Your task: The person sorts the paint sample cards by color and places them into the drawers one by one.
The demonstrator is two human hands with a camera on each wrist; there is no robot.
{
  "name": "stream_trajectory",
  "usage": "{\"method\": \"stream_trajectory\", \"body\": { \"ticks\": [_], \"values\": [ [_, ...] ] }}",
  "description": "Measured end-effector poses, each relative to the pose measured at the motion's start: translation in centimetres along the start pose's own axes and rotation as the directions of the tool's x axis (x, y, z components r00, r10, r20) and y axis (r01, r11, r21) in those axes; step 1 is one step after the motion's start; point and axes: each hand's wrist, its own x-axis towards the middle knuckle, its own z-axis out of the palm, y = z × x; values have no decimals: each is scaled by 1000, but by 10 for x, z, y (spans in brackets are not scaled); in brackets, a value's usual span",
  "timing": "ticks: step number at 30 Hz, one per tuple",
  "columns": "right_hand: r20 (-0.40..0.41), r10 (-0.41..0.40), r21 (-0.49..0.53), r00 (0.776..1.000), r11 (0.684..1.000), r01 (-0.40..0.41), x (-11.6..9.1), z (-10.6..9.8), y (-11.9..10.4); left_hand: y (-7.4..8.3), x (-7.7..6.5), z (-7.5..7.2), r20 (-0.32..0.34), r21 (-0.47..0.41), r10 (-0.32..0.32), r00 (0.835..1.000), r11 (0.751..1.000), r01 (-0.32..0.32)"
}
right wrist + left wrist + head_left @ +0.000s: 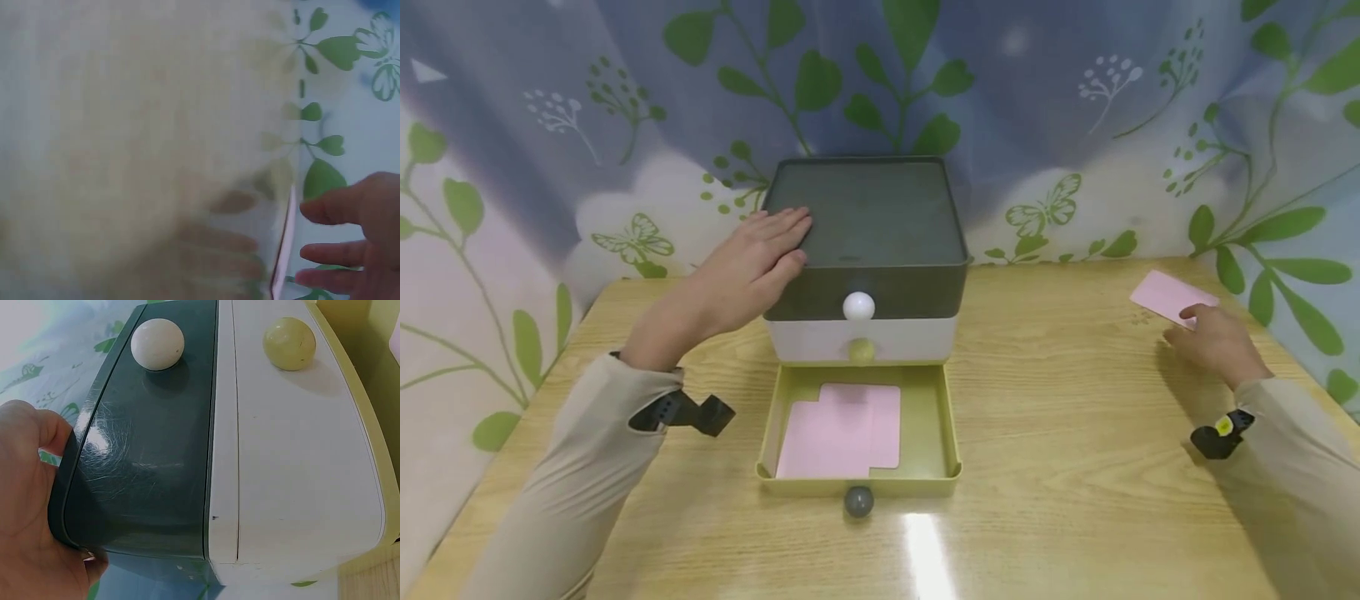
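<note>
A small three-drawer box stands on the table, with a dark green top drawer (917,293), a white middle drawer (797,340) and an olive lowest drawer (928,417) pulled out. Two overlapping pink cards (827,437) lie in that lowest drawer. My left hand (756,258) rests on the box's dark top (872,208) at its left front corner, fingers stretched out. Far to the right, my right hand (1221,343) is over the near edge of another pink card (1168,293). In the right wrist view its thumb and fingers are spread beside that card (284,244), seen edge-on.
The drawers have round knobs: a white knob (859,306), an olive knob (861,351) and a grey knob (859,502). Behind the wooden table (1075,450) hangs a leaf-patterned curtain (1037,108), close to the box's back.
</note>
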Motion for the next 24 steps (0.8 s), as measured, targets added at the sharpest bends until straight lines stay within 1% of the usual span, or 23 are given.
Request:
{"method": "stream_trajectory", "body": {
  "ticks": [3, 5, 7, 11, 14, 17, 19, 22, 24],
  "values": [
    [107, -2, -39, 994, 999, 6, 1, 3, 3, 0, -1, 0, 0, -2, 1, 1000, 1000, -1],
    [133, -2, -46, 991, 999, 8, -1, 4, 1, 0, -1, 0, -2, -2, 2, 1000, 1000, -2],
    [136, -7, -37, 991, 999, 12, -6, 4, -3, 0, -1, 0, -4, -3, 4, 1000, 1000, -4],
    [77, -26, -33, 997, 999, 29, -24, 3, -15, 0, -2, 0, -12, 2, 4, 1000, 1000, -4],
    [38, -16, -46, 999, 999, 18, -37, 0, -21, 0, -2, 1, -16, 6, 4, 1000, 1000, -4],
    [17, 2, -58, 1000, 998, -1, -39, -3, -21, -1, -2, 1, -19, 3, 1, 1000, 1000, -1],
    [32, 3, -73, 999, 997, -1, -36, -3, -18, -1, -2, 1, -21, 0, -1, 1000, 1000, 1],
    [101, -10, -82, 995, 997, 18, -28, 0, -9, -2, -2, 2, -25, -2, -1, 1000, 1000, 1],
    [134, -6, -109, 991, 994, 20, -25, 2, -3, -2, -2, 2, -28, -2, 1, 1000, 1000, -1]
  ]
}}
